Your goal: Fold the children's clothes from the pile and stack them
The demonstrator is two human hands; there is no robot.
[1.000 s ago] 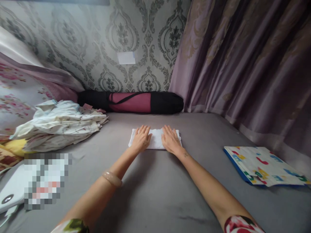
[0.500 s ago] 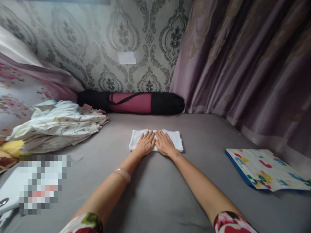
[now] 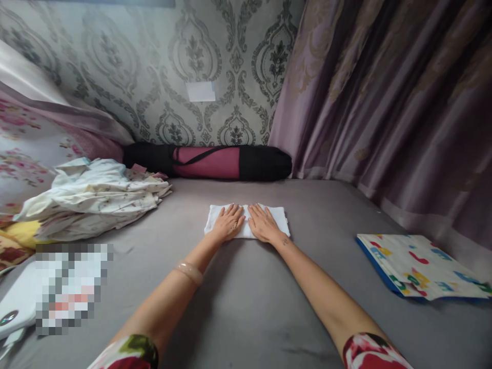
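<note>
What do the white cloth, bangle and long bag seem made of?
White cloth: soft, matte fabric, perhaps cotton, judging by its rounded edges.
Bangle: smooth, glossy, with bright highlights; stone or plastic, I can't tell.
Long bag: low-sheen fabric, probably synthetic; its black end looks soft.

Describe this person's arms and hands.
The left hand and right hand are gloveless. A pale, glossy bangle circles the left forearm; a small dark mark shows near the right wrist. The floral sleeves show red, white and green.

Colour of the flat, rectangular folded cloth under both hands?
White; the folded cloth shows best in the head view.
</note>
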